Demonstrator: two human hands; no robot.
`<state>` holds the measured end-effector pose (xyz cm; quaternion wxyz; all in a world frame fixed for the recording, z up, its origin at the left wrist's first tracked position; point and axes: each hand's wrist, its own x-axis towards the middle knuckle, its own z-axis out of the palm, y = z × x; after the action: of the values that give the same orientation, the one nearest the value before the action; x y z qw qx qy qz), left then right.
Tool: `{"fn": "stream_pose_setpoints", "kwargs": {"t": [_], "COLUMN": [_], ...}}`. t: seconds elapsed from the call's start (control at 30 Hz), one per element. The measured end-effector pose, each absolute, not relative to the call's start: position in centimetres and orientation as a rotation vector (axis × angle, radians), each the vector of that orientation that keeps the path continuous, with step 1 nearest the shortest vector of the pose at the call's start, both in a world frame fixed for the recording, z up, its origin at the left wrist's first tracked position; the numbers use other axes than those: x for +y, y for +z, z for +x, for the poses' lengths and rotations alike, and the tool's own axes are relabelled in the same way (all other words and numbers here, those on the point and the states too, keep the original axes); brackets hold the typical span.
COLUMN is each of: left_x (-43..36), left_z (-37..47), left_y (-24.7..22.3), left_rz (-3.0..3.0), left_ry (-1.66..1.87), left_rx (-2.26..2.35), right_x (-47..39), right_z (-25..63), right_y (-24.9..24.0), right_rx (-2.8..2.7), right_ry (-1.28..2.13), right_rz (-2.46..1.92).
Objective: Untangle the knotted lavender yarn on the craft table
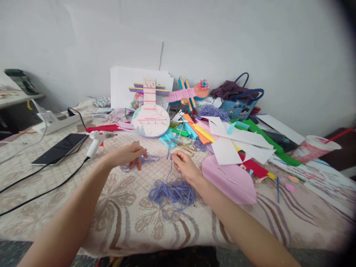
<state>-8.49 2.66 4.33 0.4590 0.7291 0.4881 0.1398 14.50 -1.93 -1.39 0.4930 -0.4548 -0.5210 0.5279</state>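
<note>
My right hand [183, 167] pinches a strand of purple yarn [160, 157] between thumb and fingertips, above the tablecloth. From that pinch the strand leads left to more yarn beneath my left hand [133, 155]. My left hand hovers palm down with its fingers bent and apart; no firm grip shows, though part of the yarn there is hidden. Just below my right hand lies a loose tangle of purple yarn [172, 194], joined to the pinch by a thin strand. A pink rounded sheet [229, 181] lies right of my right hand.
A white glue gun [95, 144] and a black tablet-like device [61, 149] with cords lie at left. Decorated cardboard instruments [150, 120] lean at the back. Paper scraps [239, 139], a blue bag [239, 109] and a cup with a straw [314, 149] crowd the right.
</note>
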Motion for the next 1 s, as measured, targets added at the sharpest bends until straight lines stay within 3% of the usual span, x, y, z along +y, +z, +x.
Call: {"fn": "stream_pose_setpoints", "kwargs": {"t": [0.27, 0.6, 1.0], "left_x": [4.3, 3.5, 1.6], "left_z": [-9.7, -6.7, -3.1], "left_y": [3.4, 2.4, 0.5], "left_rz": [1.819, 2.024, 1.607], "left_ry": [0.469, 0.978, 0.758], "left_rx": [1.366, 1.355, 0.852], "right_x": [-1.7, -2.0, -2.1], "right_z": [14.7, 14.5, 14.4], "right_y": [-1.4, -1.3, -1.5], "right_rx": [-1.254, -1.282, -1.403], "right_ry": [1.269, 1.251, 1.157], "right_rz": [-1.085, -1.096, -1.116]}}
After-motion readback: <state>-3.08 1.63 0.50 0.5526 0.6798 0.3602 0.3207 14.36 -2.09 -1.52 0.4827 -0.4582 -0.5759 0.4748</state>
